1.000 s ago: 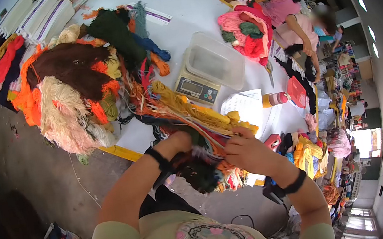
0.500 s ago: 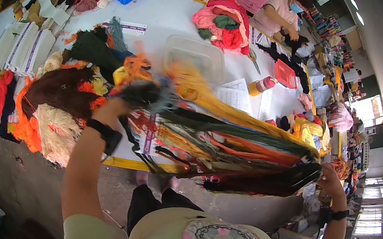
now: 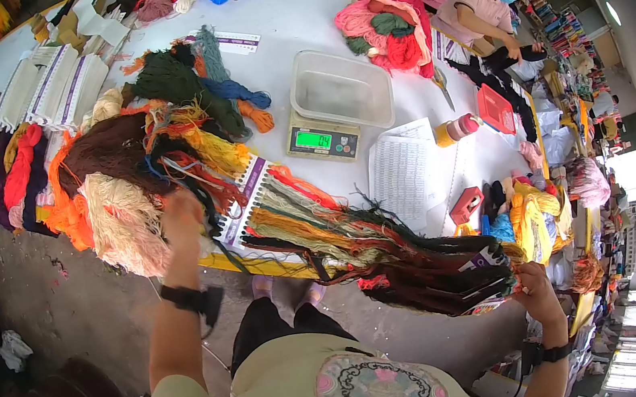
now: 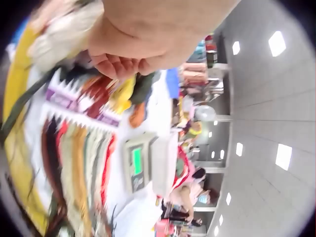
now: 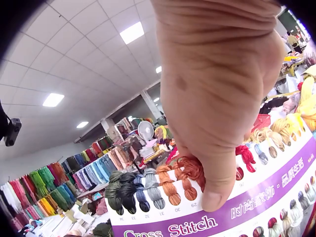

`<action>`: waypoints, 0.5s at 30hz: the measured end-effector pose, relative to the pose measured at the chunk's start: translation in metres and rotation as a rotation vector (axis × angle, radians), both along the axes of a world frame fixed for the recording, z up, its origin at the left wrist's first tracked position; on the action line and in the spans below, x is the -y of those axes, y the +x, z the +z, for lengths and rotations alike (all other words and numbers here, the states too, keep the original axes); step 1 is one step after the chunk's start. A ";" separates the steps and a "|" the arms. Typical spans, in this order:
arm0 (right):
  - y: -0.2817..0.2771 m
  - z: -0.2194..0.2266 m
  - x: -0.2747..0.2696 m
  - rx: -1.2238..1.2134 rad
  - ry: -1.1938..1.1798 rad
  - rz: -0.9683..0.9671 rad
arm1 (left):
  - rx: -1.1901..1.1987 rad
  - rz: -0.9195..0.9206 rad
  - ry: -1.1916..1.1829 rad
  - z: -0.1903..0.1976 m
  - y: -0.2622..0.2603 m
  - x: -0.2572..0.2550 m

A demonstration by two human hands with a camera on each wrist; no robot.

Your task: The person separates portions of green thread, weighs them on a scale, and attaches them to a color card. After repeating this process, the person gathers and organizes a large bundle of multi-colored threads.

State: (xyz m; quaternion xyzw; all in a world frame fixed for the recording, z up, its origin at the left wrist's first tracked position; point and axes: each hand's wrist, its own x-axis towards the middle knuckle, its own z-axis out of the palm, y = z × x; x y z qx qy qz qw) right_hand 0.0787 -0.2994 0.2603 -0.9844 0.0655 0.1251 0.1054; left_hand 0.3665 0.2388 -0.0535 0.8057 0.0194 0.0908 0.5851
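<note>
Two printed cards with purple bands bear rows of coloured thread. One card (image 3: 246, 195) (image 4: 79, 102) lies near the table's front edge, with long threads (image 3: 322, 226) (image 4: 79, 173) running from it toward the second card (image 3: 479, 259) (image 5: 256, 205). My right hand (image 3: 539, 293) (image 5: 212, 94) pinches that second card, thumb on its printed face beside rust-red thread. Blurred in the head view, my left hand (image 3: 182, 216) (image 4: 143, 39) is beside the first card's left end. Its fingers curl near red and yellow threads; whether it grips any is unclear.
Behind the threads stand a lit scale (image 3: 322, 141) and a clear plastic tub (image 3: 341, 88). Heaped yarn (image 3: 125, 217) is at the left. Papers (image 3: 404, 174), a jar (image 3: 456, 130), scissors (image 3: 442, 87) and a red box (image 3: 494, 109) are to the right.
The threads were gathered between both hands, then stretched out to the right. The left-end card has come down on the table; my left hand has moved lower. The scale's display has lit green.
</note>
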 end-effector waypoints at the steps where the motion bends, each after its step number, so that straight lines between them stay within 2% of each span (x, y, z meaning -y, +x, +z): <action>1: 0.002 -0.001 0.000 -0.037 0.001 0.028 | -0.488 0.168 -0.375 -0.012 -0.024 0.020; 2: 0.005 0.000 -0.005 -0.035 0.004 0.027 | -0.584 0.112 -0.352 -0.058 -0.043 0.022; 3: 0.009 0.004 -0.013 -0.025 0.017 0.027 | -0.529 0.084 -0.290 -0.123 -0.064 0.028; 4: 0.012 0.006 -0.020 -0.016 0.028 0.027 | -0.474 0.055 -0.232 -0.163 -0.077 0.032; 5: 0.012 0.007 -0.025 -0.017 0.024 0.023 | -0.475 0.050 -0.234 -0.156 -0.074 0.039; 7: 0.012 0.010 -0.032 0.027 0.004 0.054 | -0.972 0.389 -0.656 -0.104 -0.059 0.073; 8: 0.011 0.012 -0.034 0.029 -0.003 0.047 | -1.022 0.457 -0.705 -0.067 -0.053 0.087; 9: 0.009 0.015 -0.035 0.049 -0.047 0.096 | -1.026 0.444 -0.706 -0.068 -0.047 0.091; 12: 0.000 0.029 -0.041 0.122 -0.126 0.127 | -1.064 0.628 -0.771 -0.073 -0.039 0.094; 13: -0.003 0.037 -0.044 0.174 -0.154 0.121 | -1.073 0.607 -0.765 -0.079 -0.041 0.089; 15: -0.015 0.052 -0.049 0.204 -0.128 0.018 | -1.036 0.437 -0.667 -0.090 -0.049 0.081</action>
